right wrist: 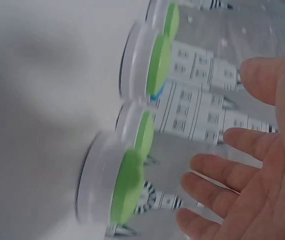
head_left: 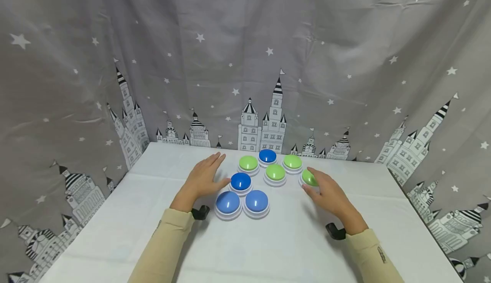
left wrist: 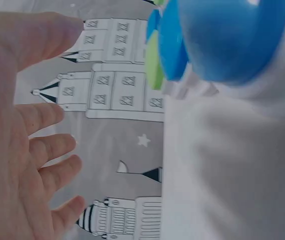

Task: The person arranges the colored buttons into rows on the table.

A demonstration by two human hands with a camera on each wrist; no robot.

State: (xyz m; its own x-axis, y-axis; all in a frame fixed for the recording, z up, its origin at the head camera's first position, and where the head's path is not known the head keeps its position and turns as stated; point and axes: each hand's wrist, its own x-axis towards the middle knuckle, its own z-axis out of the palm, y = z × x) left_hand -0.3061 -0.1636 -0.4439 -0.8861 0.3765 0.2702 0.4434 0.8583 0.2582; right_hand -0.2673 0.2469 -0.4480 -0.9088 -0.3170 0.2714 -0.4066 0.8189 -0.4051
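Note:
Several round push buttons with domed tops and white bases stand grouped on the white tabletop. My left hand (head_left: 203,178), fingers extended, hovers left of a dark blue button (head_left: 241,181); its thumb tip comes close to that dome. Two lighter blue buttons, the left one (head_left: 228,202) and the right one (head_left: 256,200), sit nearest me. My right hand (head_left: 327,193) has its thumb and fingers spread beside the rightmost green button (head_left: 309,177), partly covering it in the head view. In the right wrist view a gap separates the fingers (right wrist: 222,170) from the green button (right wrist: 127,187). Neither hand holds anything.
Farther back are a green button (head_left: 248,163), another dark blue one (head_left: 267,156), a green one (head_left: 293,161) and a middle green one (head_left: 275,172). The white-covered table (head_left: 284,249) meets a grey curtain (head_left: 215,61) printed with castles and stars.

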